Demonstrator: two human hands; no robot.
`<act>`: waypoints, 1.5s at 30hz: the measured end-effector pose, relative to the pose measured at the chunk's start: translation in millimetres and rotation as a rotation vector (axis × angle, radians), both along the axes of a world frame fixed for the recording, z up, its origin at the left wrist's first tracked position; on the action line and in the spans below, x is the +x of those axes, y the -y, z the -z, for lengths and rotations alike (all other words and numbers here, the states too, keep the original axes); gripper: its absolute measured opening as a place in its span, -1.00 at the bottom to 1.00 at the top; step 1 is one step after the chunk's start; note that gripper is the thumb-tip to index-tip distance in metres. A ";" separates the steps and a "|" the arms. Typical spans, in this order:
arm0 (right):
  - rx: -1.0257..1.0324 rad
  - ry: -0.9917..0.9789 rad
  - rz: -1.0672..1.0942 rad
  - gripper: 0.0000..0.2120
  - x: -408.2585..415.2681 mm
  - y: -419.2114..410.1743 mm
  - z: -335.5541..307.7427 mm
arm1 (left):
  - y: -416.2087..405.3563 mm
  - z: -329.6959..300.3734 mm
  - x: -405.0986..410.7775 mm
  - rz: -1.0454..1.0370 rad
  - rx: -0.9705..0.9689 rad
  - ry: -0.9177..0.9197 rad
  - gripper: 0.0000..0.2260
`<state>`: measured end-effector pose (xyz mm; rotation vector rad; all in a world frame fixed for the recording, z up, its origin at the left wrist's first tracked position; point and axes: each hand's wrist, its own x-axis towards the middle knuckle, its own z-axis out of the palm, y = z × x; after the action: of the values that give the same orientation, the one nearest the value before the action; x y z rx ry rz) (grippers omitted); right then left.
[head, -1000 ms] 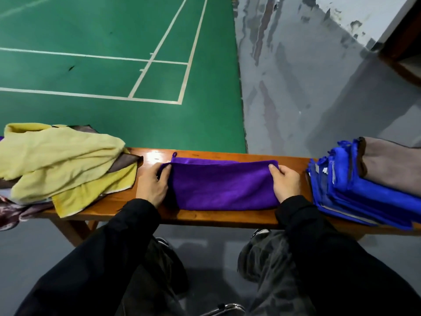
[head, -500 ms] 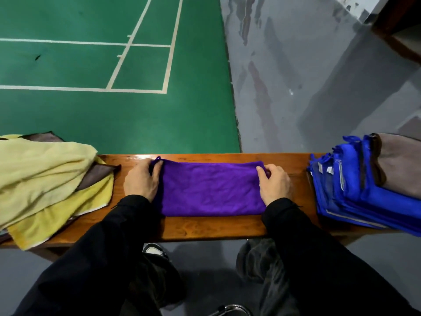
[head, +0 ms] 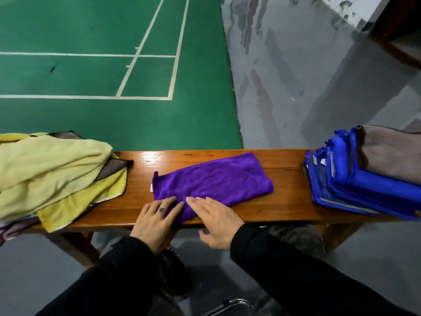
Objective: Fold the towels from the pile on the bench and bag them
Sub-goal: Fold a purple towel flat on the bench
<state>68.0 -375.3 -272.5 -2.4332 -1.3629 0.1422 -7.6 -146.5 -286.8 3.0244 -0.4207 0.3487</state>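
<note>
Bench (head: 284, 208) of glossy orange-brown wood runs across the view, set at the edge of a green court floor (head: 91, 119) with white lines and a grey concrete floor (head: 296, 87); it serves as the folding surface and carries everything.

Loose pile of pale yellow towels (head: 50, 169), with a brown one tucked among them, slumps over the left end of the bench and partly hangs off the near edge. Unfolded, so I judge it to be the supply pending work.

Stack of folded bright blue towels (head: 355, 190) with a grey-brown folded towel (head: 391, 153) on top sits at the right end, edges roughly aligned. Likely the finished side, kept well apart from the pile so the two do not mix. No bag in view.

Purple microfibre towel (head: 211, 181), folded into a long strip, lies between them at mid-bench, skewed, its near-left end at the front edge.

Left hand (head: 157, 220) lies flat, fingers straight, pressing the near-left end of the purple towel. Right hand (head: 216, 222) just beside it, also flat with fingers extended onto the cloth. Neither one grips; both look placed to pin and smooth the layers so the fold holds. Task seems mid-way: several towels remain, bagging not yet begun.
</note>
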 end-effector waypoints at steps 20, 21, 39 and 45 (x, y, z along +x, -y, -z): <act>0.522 -0.397 0.479 -0.75 -21.1 42.8 -42.6 | 72.6 -35.7 -9.7 -0.119 -0.410 -0.051 -0.67; 0.543 -0.462 0.507 -0.76 -18.4 46.4 -46.7 | 71.7 -39.6 -9.5 -0.107 -0.488 -0.016 -0.67; 0.771 -0.818 0.961 -0.87 44.0 76.5 -62.7 | 112.5 -89.9 75.3 -0.367 -1.619 -0.353 -0.85; 0.741 -0.662 1.045 -0.68 81.5 72.1 -41.9 | 96.8 -57.9 123.4 -0.332 -1.359 -0.380 -0.79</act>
<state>149.5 -447.4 -230.6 -1.8622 0.1982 0.1198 115.8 -243.3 -228.9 1.7214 0.2810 0.0090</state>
